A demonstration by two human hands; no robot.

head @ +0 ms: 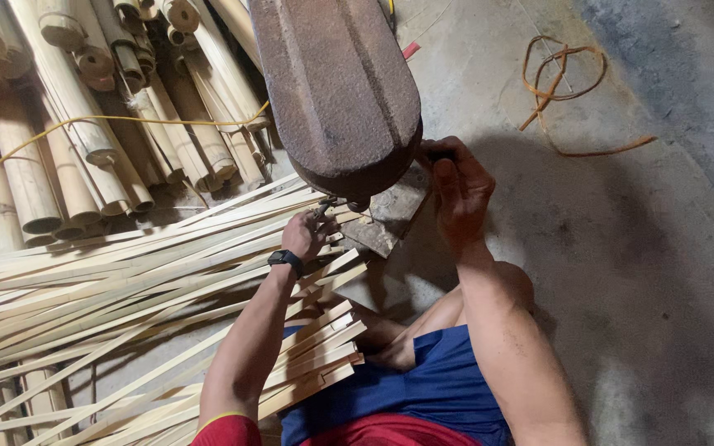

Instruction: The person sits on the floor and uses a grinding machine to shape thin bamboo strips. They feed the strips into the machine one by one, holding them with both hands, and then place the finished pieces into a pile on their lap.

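Note:
My left hand [306,234], with a black watch on its wrist, reaches under the rusty brown machine housing [336,87] and grips a small dark metal part by the ends of the bamboo strips [126,272]. My right hand [456,188] is curled at the housing's right edge, thumb up, pressing against a dark piece there. What its fingers hold is hidden by the housing. A flat metal plate [390,216] sits below the housing between both hands. More cut strips [316,355] lie across my lap on blue shorts.
Round bamboo poles [84,124] are stacked at the upper left, with a thin yellow cord [126,118] over them. An orange strap [559,83] lies looped on the grey concrete floor [638,272] at the upper right.

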